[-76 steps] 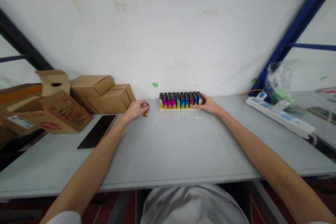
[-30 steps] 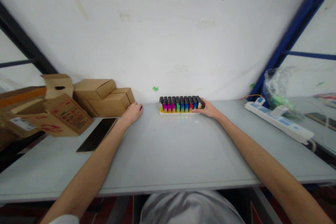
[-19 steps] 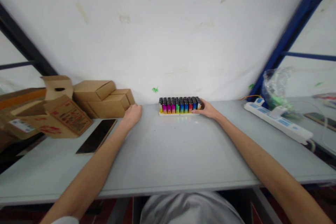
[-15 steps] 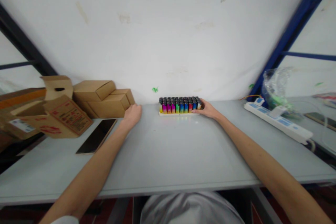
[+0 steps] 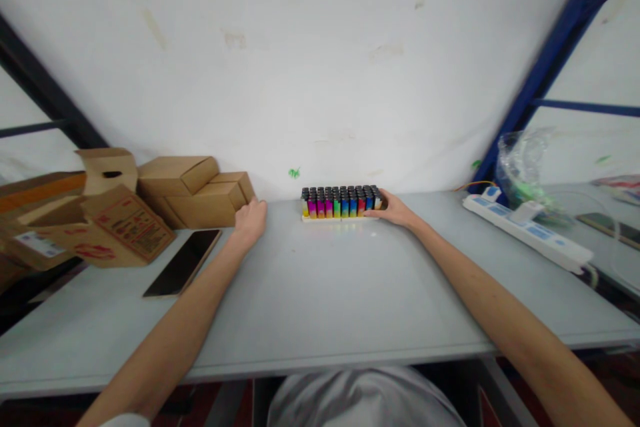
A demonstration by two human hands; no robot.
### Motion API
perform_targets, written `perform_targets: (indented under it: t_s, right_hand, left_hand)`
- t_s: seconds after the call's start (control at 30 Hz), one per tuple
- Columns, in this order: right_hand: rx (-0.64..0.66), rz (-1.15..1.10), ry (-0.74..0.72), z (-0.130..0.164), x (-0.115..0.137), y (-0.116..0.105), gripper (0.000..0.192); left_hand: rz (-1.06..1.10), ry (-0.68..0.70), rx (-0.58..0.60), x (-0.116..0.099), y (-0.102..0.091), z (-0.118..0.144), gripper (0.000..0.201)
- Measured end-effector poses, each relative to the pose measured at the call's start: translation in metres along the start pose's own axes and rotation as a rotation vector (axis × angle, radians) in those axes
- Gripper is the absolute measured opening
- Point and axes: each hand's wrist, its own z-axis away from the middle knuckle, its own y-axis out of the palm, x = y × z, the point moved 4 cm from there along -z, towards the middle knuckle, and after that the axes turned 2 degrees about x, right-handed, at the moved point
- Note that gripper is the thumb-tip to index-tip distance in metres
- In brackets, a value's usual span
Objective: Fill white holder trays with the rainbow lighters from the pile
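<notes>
White wall behind, grey bench (image 5: 320,293) running full width, blue frame upright at the right.

Tray of lighters (image 5: 341,203) sits at the bench's back edge, about mid-width, close against the wall. Lighters stand upright in packed rows, black tops, bodies pink, yellow, green, blue and red. Tray's pale base edge shows along the front.

Right hand (image 5: 393,209) is at the tray's right end, fingers resting against that end, thumb along the front corner. It touches the tray without closing around it; fingers lie close together, loosely curved.

Left hand (image 5: 251,219) lies on the bench at the back edge, well left of the tray, with bare surface between them. Fingers are curled in, tips just at the corner of the nearest cardboard box (image 5: 215,199). Can't tell whether anything is inside the fist, as the knuckles hide it.

Further left along the back edge: more cardboard boxes, one with its flaps open and red print (image 5: 113,227) on the side. A dark phone (image 5: 183,261) lies flat on the bench in front of those boxes, left of the left forearm.

Right side of the bench: a white power strip (image 5: 525,232) with blue sockets runs diagonally toward the right edge, with a clear plastic bag (image 5: 525,160) behind it near the blue frame.
</notes>
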Motion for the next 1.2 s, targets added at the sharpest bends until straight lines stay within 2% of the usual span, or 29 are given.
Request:
perform_targets:
  t_s: [0.33,0.47,0.53,0.63,0.77,0.93,1.1,1.2]
  right_hand:
    - [0.010,-0.010,-0.010,-0.001,-0.006,0.000,0.078]
    - [0.008,0.003,-0.006,-0.001,-0.005,0.000,0.077]
    - [0.007,0.004,-0.007,-0.001,-0.005,0.000,0.076]
    - [0.003,0.009,-0.015,-0.001,-0.005,-0.001,0.077]
    - [-0.001,0.003,-0.020,-0.001,-0.003,0.000,0.075]
    - [-0.003,0.012,-0.012,0.000,0.002,0.000,0.072]
    - [-0.021,0.055,0.009,0.000,0.005,-0.002,0.074]
    - [-0.017,0.034,0.003,0.000,0.004,-0.001,0.075]
  left_hand:
    - [0.034,-0.033,-0.004,0.004,-0.002,0.000,0.046]
    - [0.081,-0.008,-0.062,-0.012,-0.010,0.006,0.042]
    - [0.191,0.049,-0.135,-0.031,-0.015,0.013,0.042]
    - [0.493,0.146,-0.259,-0.059,-0.018,0.024,0.044]
    - [0.775,0.205,-0.317,-0.075,-0.007,0.024,0.057]
    - [1.024,0.258,-0.203,-0.074,0.009,-0.003,0.088]
    - [1.282,0.425,0.101,-0.079,0.008,-0.031,0.095]
    - [1.350,0.498,0.220,-0.075,0.004,-0.038,0.093]
